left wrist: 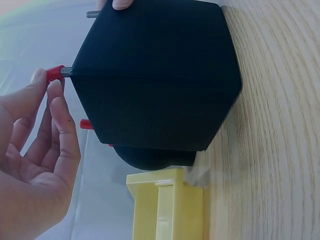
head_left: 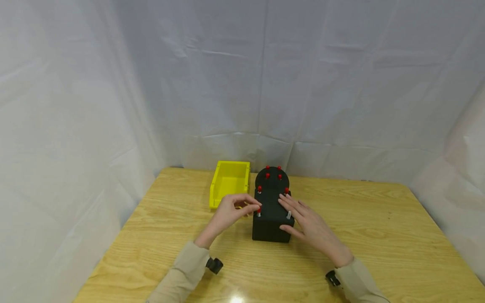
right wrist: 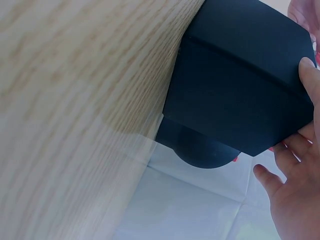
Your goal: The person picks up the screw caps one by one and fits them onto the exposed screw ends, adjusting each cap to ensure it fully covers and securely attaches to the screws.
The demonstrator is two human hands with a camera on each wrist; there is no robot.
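Bright, even light; soft shadows; blurred wrist views.

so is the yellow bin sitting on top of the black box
No, the yellow bin stands on the table beside the black box, to its left.

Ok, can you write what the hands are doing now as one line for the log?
left hand: pinches red-capped screw | right hand: rests flat on black box | yellow bin: behind left hand | surface: wooden table
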